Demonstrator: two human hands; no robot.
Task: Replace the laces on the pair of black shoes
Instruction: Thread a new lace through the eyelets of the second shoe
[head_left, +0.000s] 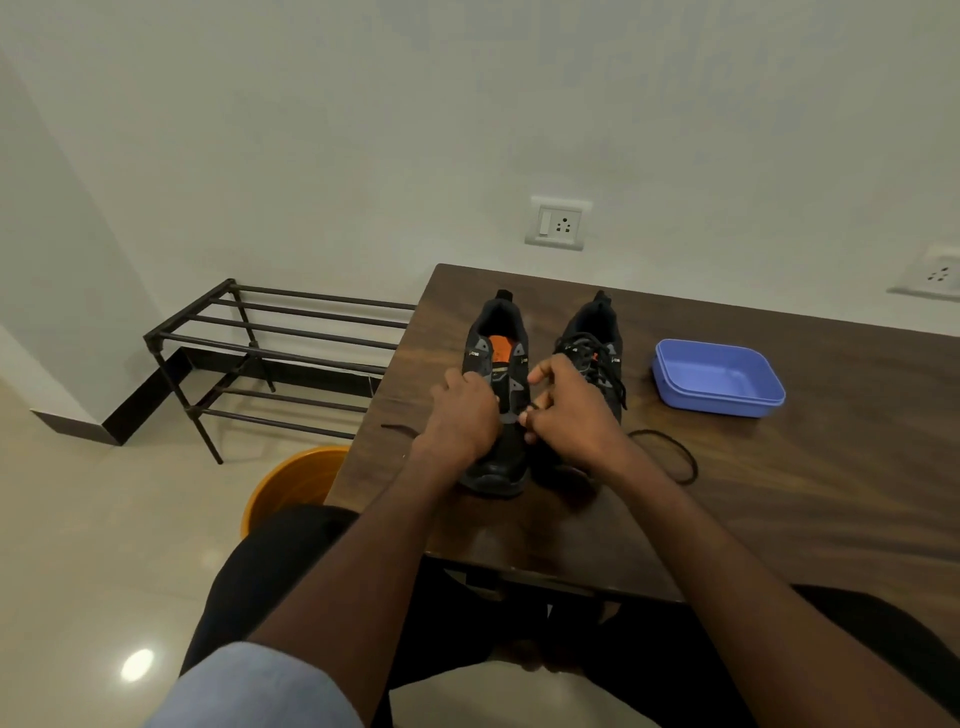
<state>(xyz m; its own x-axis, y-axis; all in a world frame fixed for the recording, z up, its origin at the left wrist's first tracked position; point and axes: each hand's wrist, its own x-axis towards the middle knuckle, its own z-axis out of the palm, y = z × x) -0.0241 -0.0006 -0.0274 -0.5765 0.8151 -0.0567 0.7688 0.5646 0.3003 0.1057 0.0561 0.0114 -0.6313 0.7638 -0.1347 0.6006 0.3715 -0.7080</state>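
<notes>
Brown desk (779, 493) is carrying everything; two black shoes are sitting side by side near its far left corner; the right shoe (595, 332) is still laced, the left shoe (498, 338) isn't; left hand (465, 415) is gripping the left shoe's side; right hand (563, 410) is pinching a black lace (670, 452) at the eyelets; blue box (719, 379) is sitting off to the right.

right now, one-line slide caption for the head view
Both hands, left and right, work a black lace into the unlaced left shoe on the table.
</notes>
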